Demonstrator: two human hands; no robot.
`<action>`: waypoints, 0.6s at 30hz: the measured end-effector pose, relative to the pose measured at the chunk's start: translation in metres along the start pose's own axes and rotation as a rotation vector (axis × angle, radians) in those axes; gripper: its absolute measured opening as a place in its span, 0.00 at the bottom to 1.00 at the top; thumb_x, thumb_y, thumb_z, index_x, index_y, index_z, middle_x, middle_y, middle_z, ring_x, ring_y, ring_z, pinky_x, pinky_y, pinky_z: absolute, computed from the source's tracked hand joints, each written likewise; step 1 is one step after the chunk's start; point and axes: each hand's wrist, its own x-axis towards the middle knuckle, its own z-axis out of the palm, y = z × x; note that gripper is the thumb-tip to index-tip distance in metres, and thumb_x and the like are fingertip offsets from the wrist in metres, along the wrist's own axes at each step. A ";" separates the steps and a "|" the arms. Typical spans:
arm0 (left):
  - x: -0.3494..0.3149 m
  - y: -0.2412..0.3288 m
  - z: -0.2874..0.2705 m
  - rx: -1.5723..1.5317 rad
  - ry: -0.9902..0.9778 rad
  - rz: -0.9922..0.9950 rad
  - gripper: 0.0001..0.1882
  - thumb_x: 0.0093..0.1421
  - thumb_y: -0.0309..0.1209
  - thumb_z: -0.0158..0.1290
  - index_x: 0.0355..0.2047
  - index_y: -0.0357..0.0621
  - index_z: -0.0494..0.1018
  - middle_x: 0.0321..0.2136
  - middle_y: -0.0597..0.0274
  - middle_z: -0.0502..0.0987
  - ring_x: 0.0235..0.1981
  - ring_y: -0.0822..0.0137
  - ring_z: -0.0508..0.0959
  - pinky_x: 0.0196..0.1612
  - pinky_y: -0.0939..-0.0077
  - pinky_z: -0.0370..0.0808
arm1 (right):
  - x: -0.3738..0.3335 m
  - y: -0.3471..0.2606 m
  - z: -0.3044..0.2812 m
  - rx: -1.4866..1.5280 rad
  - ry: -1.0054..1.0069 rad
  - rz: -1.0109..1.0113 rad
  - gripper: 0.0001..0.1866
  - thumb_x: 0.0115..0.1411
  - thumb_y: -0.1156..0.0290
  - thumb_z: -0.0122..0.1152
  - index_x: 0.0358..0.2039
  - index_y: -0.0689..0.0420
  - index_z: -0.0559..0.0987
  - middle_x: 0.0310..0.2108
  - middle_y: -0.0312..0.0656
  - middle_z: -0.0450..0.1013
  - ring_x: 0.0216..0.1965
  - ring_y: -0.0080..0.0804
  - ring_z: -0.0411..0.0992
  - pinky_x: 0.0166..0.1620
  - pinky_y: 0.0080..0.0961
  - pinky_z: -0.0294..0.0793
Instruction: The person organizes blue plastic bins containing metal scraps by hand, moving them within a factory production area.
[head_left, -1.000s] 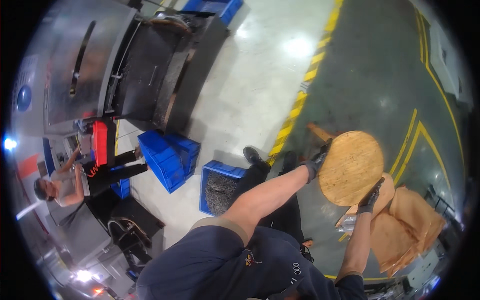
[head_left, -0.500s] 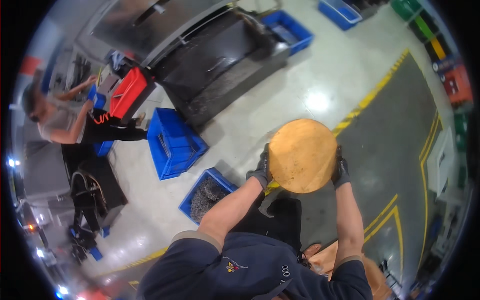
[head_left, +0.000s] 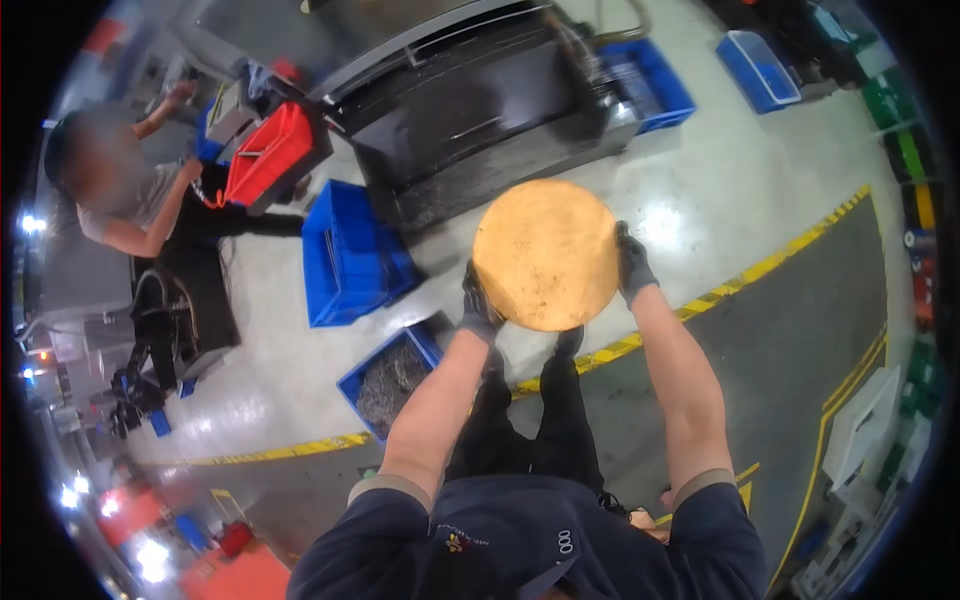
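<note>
Between my two hands I carry a round, yellow-brown wooden disc [head_left: 546, 256], its flat face up and marked with dark smudges. What lies under it is hidden. My left hand [head_left: 480, 302], in a dark glove, grips the left rim. On the opposite rim my right hand [head_left: 634, 262], gloved the same way, is closed too. Both arms stretch out ahead of me, and the disc is held in front of my legs, off the floor. Closest to my left forearm stands a blue bin [head_left: 392, 380] filled with grey metal shavings.
Ahead is a dark machine bed [head_left: 460, 130]. Left stand a stack of blue crates [head_left: 350, 255] and a red bin [head_left: 268, 152] beside a person [head_left: 125, 190]. Blue bins [head_left: 650, 88] sit farther off. A yellow floor stripe [head_left: 740, 282] crosses to the right.
I have turned and stepped toward the machine; the disc now sits farther left and higher in the picture. Both hands keep their hold on it. My legs now show below it.
</note>
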 end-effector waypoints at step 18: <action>-0.120 0.127 -0.207 0.370 0.490 0.229 0.28 0.62 0.52 0.32 0.48 0.44 0.65 0.41 0.57 0.73 0.43 0.61 0.72 0.51 0.68 0.67 | -0.047 -0.093 0.046 -0.376 0.270 -0.675 0.15 0.61 0.65 0.48 0.43 0.61 0.71 0.43 0.41 0.70 0.43 0.29 0.68 0.46 0.27 0.67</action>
